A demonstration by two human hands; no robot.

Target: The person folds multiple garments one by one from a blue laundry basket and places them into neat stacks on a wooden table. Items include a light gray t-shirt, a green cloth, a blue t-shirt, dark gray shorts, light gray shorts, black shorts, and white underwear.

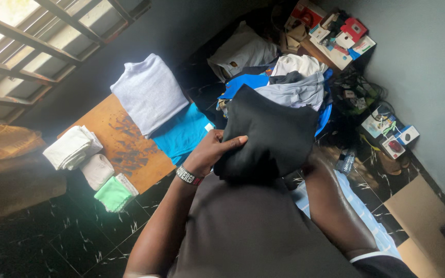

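Observation:
A black garment point(274, 134), folded into a thick bundle, is held up in front of my chest. My left hand point(213, 150) lies on its left edge with the fingers spread over the cloth, a black wristband on the wrist. My right hand is hidden behind the bundle; only the forearm point(330, 206) shows, running up under the garment's right side. Behind the bundle lies a pile of loose clothes point(292, 85) in grey, white and blue.
A worn wooden table point(124, 149) at left carries a folded lilac-grey top point(148, 92), a turquoise garment point(181, 134) and small folded white and green cloths point(73, 146). Boxes and clutter point(336, 33) crowd the far corner. The floor is dark marble tile, with cardboard point(423, 206) at right.

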